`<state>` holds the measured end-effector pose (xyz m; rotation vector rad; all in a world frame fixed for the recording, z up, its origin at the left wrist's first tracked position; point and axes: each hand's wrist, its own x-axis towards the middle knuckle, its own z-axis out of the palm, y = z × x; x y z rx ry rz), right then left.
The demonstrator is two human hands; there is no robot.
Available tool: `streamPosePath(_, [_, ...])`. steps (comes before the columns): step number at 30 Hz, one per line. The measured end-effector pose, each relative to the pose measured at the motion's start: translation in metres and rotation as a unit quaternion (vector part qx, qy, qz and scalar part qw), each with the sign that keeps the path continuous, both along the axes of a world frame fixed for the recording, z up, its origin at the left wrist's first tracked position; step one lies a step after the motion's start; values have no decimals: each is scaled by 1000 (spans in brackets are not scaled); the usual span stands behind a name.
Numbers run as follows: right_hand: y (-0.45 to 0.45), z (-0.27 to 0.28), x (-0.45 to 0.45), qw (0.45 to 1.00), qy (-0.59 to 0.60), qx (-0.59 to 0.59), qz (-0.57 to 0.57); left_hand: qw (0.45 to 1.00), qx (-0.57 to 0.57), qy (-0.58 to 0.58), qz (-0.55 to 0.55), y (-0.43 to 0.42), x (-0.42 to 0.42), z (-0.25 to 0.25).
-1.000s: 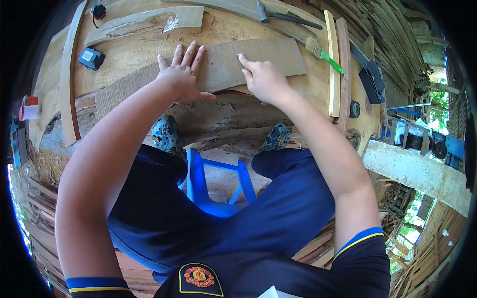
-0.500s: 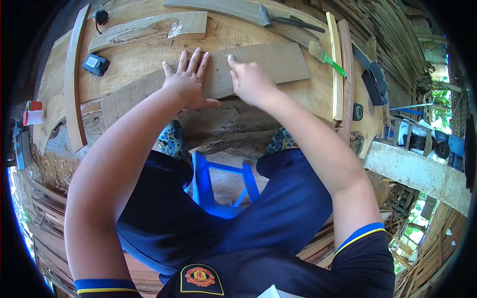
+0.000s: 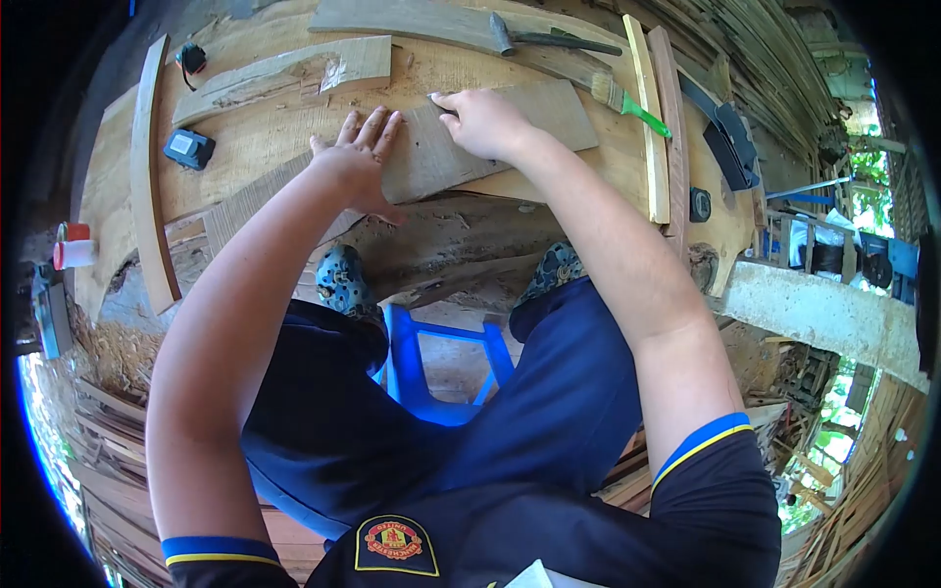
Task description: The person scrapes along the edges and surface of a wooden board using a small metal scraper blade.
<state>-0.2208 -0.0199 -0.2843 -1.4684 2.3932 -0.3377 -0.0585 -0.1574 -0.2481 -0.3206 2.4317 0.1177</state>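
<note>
A long grey-brown wooden board (image 3: 529,113) lies slantwise on the workbench in front of me. My left hand (image 3: 358,171) rests on the board's left part, fingers spread and palm down. At the board's far edge, right of the left hand, is my right hand (image 3: 483,122). Its fingers are curled, with the index finger reaching out along the wood. A small dark bit shows under the fingertips, too small to name. The rest of what that hand may hold is hidden.
Around the board lie a hammer (image 3: 502,37), a green-handled brush (image 3: 637,110), a black battery pack (image 3: 189,149), a tape measure (image 3: 191,61) and a knotty plank (image 3: 284,76). Upright strips (image 3: 149,186) stand at the left. A blue stool (image 3: 421,392) is between my legs.
My right hand has moved left toward the board's far edge. The left hand stays spread on the board, a little lower. The whole view has shifted slightly.
</note>
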Motion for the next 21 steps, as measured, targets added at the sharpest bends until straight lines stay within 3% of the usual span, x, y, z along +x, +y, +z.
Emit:
streamPosePath(3, [20,15,1,999,-17,33,-9,999,-1,15,-28,-17,3,1])
streamPosePath(7, [62,51,0,988,-97,119,-24,999,-6,-2,33,-21,9,6])
streamPosePath(11, [109,23,-33,991,-114,52,-37,999,-19,-7,27,-19,11,10])
streamPosePath(15, [112,21,-39,985,-136,69,-79,1000,-13,-5,28,-20,12,4])
streamPosePath(18, [96,24,-13,994,-95,1,58,1000,-4,0,22,-25,13,0])
streamPosePath(21, [90,33,2,997,-68,-11,30,1000,-2,6,17,-26,12,-5])
